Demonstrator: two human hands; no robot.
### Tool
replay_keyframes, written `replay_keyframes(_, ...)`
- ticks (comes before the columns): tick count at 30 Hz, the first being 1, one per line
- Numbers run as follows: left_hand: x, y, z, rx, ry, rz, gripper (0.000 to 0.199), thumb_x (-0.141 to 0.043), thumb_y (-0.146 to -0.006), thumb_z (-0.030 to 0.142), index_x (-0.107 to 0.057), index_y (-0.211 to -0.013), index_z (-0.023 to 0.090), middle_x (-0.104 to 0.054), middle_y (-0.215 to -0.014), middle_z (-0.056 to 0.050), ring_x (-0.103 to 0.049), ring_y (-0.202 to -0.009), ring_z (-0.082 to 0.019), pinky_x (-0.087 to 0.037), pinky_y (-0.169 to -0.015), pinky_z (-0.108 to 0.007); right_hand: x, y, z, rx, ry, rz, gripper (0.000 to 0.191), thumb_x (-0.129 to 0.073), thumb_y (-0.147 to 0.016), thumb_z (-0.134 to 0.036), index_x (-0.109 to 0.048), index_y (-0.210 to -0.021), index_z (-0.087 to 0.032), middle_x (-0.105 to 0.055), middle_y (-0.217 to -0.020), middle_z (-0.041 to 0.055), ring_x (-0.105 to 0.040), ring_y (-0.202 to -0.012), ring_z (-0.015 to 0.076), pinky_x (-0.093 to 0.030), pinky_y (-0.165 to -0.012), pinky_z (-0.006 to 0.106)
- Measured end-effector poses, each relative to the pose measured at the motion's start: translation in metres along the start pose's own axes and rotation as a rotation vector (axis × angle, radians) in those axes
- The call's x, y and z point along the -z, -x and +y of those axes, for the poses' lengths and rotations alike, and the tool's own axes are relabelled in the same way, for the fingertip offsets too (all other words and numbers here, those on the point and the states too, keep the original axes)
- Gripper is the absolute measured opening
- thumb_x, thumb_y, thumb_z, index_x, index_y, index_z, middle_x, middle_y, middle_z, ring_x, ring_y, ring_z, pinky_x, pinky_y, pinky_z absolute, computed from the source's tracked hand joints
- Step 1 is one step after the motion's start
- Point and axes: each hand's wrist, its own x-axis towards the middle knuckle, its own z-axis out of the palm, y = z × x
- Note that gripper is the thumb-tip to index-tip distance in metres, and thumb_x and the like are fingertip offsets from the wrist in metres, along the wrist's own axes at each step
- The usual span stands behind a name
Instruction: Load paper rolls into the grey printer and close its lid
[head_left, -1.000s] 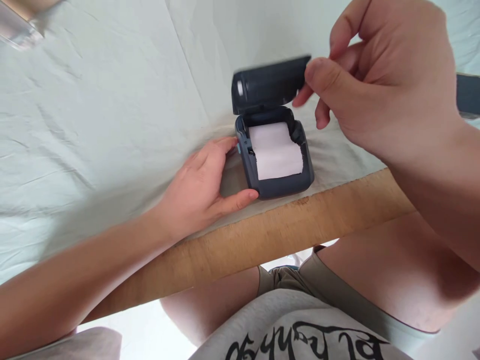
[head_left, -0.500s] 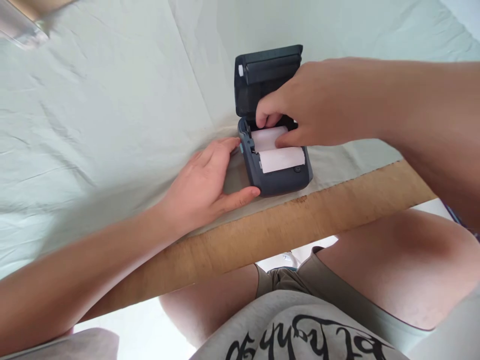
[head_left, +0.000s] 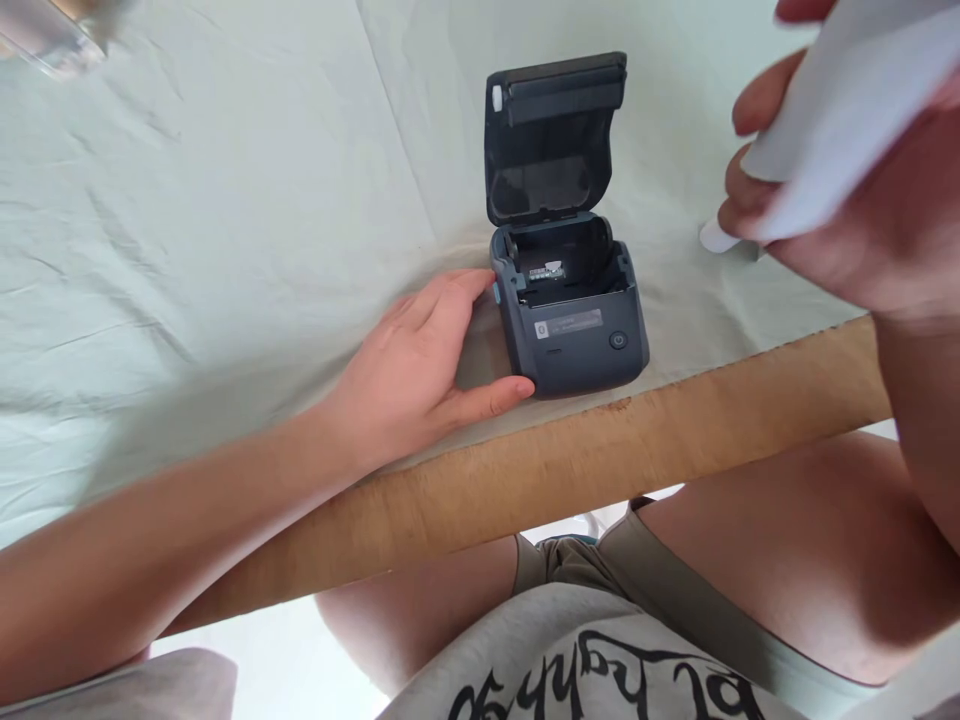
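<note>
A small dark portable label printer (head_left: 577, 350) stands on the cloth near the table's front edge. Its lid (head_left: 555, 140) is swung up and back, and the paper bay (head_left: 566, 265) inside holds no roll. My left hand (head_left: 420, 360) lies along the printer's left side, thumb at the front corner and fingertips by the blue side button, the thumb spread from the fingers. Raised at the upper right, my right hand (head_left: 862, 240) has its fingers curled round a white paper roll (head_left: 847, 120), with a loose tail hanging off it. The picture cuts off part of this hand and roll.
A pale green cloth (head_left: 262, 150) covers the table, with a bare wooden strip (head_left: 510, 470) along the front edge. A small white object (head_left: 718, 237) sits on the cloth beneath my right hand. A clear plastic item (head_left: 52, 40) is at the far left corner.
My right hand has lifted the paper roll out of the printer and carried it up to the right. My left hand remains at the printer's side.
</note>
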Motion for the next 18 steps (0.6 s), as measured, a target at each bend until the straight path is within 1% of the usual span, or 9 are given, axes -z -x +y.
replay_keyframes(3,0.002,0.003,-0.002,-0.013,0.017,-0.013,0.085,-0.069,-0.122,0.081,-0.057,-0.186,0.025,-0.071,-0.191,-0.019,-0.072,-0.176,-0.046,-0.062,-0.149,-0.064,-0.009,0.022,0.015,-0.024,-0.225,0.081,0.045,-0.095,-0.081,-0.051,-0.062,-0.102,-0.030,-0.067,-0.092,-0.0059,-0.061,-0.071,0.0101,-0.043,-0.061,0.036)
replay_keyframes(5,0.004,0.005,-0.005,-0.008,0.020,-0.011,0.086,-0.071,-0.121,0.085,-0.056,-0.187,0.031,-0.071,-0.191,-0.016,-0.072,-0.176,-0.046,-0.062,-0.150,-0.065,-0.013,0.033,0.022,0.016,-0.114,0.069,0.037,-0.094,-0.090,-0.047,-0.064,-0.098,-0.028,-0.066,-0.080,-0.0055,-0.060,-0.069,0.0120,-0.048,-0.071,0.040)
replay_keyframes(6,0.004,0.006,-0.006,-0.014,0.019,-0.003,0.086,-0.071,-0.122,0.087,-0.056,-0.187,0.034,-0.072,-0.190,-0.015,-0.073,-0.176,-0.046,-0.063,-0.149,-0.065,-0.013,0.037,0.025,0.038,-0.034,0.033,0.041,-0.096,-0.095,-0.055,-0.066,-0.098,-0.028,-0.067,-0.079,-0.0047,-0.059,-0.071,0.0129,-0.050,-0.076,0.041)
replay_keyframes(8,0.004,0.007,-0.009,-0.036,0.010,0.011,0.085,-0.068,-0.123,0.090,-0.054,-0.187,0.036,-0.072,-0.189,-0.013,-0.074,-0.175,-0.045,-0.065,-0.147,-0.063,-0.009,0.039,0.031,0.098,0.162,-0.062,0.067,-0.088,-0.102,-0.092,-0.068,-0.100,-0.028,-0.073,-0.085,-0.0018,-0.063,-0.079,0.0158,-0.054,-0.084,0.045)
replay_keyframes(9,0.003,0.008,-0.010,-0.047,0.002,0.014,0.086,-0.064,-0.124,0.093,-0.053,-0.187,0.036,-0.072,-0.190,-0.013,-0.073,-0.175,-0.044,-0.065,-0.147,-0.063,-0.007,0.039,0.035,0.139,0.261,-0.117,0.082,-0.074,-0.104,-0.110,-0.069,-0.102,-0.028,-0.076,-0.091,0.0000,-0.068,-0.085,0.0181,-0.057,-0.088,0.047)
replay_keyframes(11,0.002,0.009,-0.011,-0.050,-0.010,0.013,0.090,-0.058,-0.124,0.098,-0.051,-0.188,0.035,-0.071,-0.191,-0.014,-0.072,-0.176,-0.045,-0.065,-0.146,-0.065,-0.002,0.039,0.043,0.226,0.399,-0.207,0.101,-0.047,-0.105,-0.126,-0.073,-0.107,-0.028,-0.081,-0.102,0.0035,-0.078,-0.099,0.0235,-0.061,-0.092,0.052)
replay_keyframes(14,0.001,0.009,-0.011,-0.030,0.013,0.011,0.092,-0.062,-0.122,0.099,-0.052,-0.190,0.036,-0.070,-0.192,-0.014,-0.072,-0.177,-0.047,-0.064,-0.148,-0.070,0.003,0.039,0.052,0.295,0.475,-0.240,0.104,-0.037,-0.108,-0.125,-0.077,-0.122,-0.031,-0.086,-0.119,0.0071,-0.085,-0.114,0.0280,-0.067,-0.097,0.057)
replay_keyframes(16,0.002,0.009,-0.010,-0.021,0.031,0.018,0.091,-0.066,-0.120,0.097,-0.054,-0.189,0.039,-0.071,-0.192,-0.012,-0.073,-0.177,-0.048,-0.064,-0.149,-0.069,0.005,0.039,0.055,0.256,0.466,-0.219,0.094,-0.045,-0.112,-0.119,-0.076,-0.132,-0.033,-0.088,-0.137,0.0077,-0.086,-0.117,0.0269,-0.069,-0.100,0.057)
replay_keyframes(18,0.002,0.008,-0.009,-0.018,0.035,0.018,0.091,-0.066,-0.120,0.098,-0.056,-0.187,0.038,-0.072,-0.192,-0.011,-0.073,-0.177,-0.048,-0.064,-0.149,-0.068,0.006,0.040,0.054,0.186,0.452,-0.200,0.077,-0.056,-0.116,-0.106,-0.074,-0.142,-0.036,-0.087,-0.144,0.0054,-0.083,-0.107,0.0230,-0.069,-0.102,0.057)
